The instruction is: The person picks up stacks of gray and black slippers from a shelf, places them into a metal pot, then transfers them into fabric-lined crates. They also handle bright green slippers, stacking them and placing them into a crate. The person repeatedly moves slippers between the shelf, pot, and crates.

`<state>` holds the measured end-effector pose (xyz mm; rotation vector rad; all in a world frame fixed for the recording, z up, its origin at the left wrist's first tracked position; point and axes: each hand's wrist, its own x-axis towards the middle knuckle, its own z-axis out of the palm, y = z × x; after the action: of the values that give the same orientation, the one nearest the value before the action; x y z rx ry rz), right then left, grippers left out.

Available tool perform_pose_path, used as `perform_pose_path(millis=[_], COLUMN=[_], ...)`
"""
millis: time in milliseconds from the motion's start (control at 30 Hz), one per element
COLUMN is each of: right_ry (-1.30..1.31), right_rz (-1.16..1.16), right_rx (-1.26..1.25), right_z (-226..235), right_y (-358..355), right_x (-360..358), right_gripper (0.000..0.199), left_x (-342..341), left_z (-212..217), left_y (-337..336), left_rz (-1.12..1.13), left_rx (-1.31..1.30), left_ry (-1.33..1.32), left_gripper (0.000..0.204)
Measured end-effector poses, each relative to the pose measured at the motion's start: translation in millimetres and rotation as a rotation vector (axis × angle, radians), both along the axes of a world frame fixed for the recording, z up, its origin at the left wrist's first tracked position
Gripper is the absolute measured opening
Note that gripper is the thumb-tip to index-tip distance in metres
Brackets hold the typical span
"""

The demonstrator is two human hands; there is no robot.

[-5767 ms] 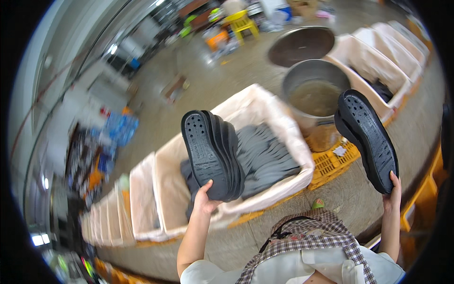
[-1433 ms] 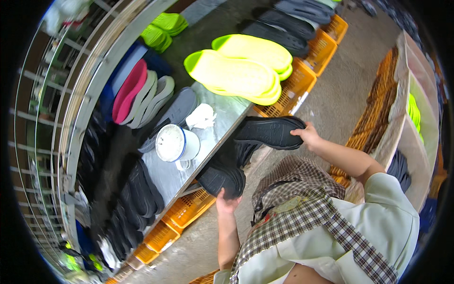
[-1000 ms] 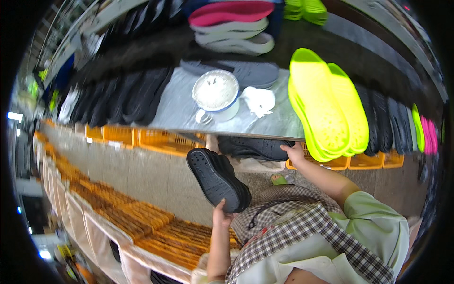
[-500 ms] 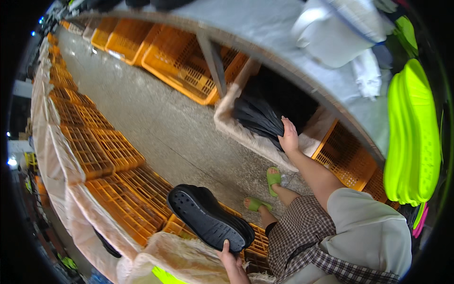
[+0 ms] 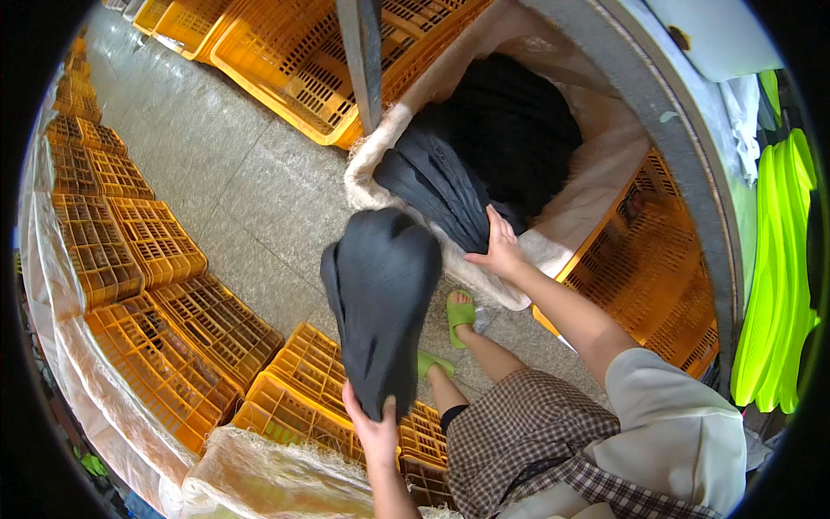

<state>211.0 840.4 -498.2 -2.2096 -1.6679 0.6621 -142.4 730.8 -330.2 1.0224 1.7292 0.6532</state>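
Note:
My left hand (image 5: 373,424) grips the narrow end of a stack of black shoe soles (image 5: 389,294), thumb on one side and fingers on the other. The smooth, dark faces of the soles are turned up toward me. Farther right, my right hand (image 5: 499,246) is closed around the near end of another bundle of black soles (image 5: 437,186). That bundle rests at the edge of a bin lined with pale cloth (image 5: 367,169). Deeper in the bin is a dark black heap (image 5: 519,130), whose separate pieces I cannot make out.
Orange plastic crates (image 5: 160,242) line the left side, partly under pale sheeting. More orange crates (image 5: 277,78) stand beyond a metal post (image 5: 359,60). At right, a table edge (image 5: 692,173) curves past neon green soles (image 5: 769,285). An orange crate (image 5: 640,259) sits beside the bin.
The soles in my left hand have turned from their holed face to a smooth face and moved nearer the bin. My right hand stays on its bundle as the view shifts closer.

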Motion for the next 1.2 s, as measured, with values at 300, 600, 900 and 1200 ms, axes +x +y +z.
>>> perform_pose_path(millis=[300,600,900,1200], right_ry=[0.235,-0.212,-0.336,-0.419], right_rz=[-0.559,0.118,0.236,0.035], right_rx=[0.508,0.29,0.193,-0.104], right_z=[121.5,182.0,127.7,131.8], right_y=[-75.7,29.9,95.0,129.1], right_x=[91.2,79.0,44.6,77.1], right_gripper=[0.054,0.117,0.119,0.103], left_x=[94.6,258.0,263.4,285.9], left_z=[12.9,-30.4,-74.8,-109.3], left_y=[203.2,311.7,327.9,309.4], left_rz=[-0.984,-1.567,-1.32,-0.556], left_rx=[0.805,1.515,1.595,1.045], left_ry=[0.456,0.42,0.358,0.113], left_gripper=[0.072,0.038,0.028,0.078])
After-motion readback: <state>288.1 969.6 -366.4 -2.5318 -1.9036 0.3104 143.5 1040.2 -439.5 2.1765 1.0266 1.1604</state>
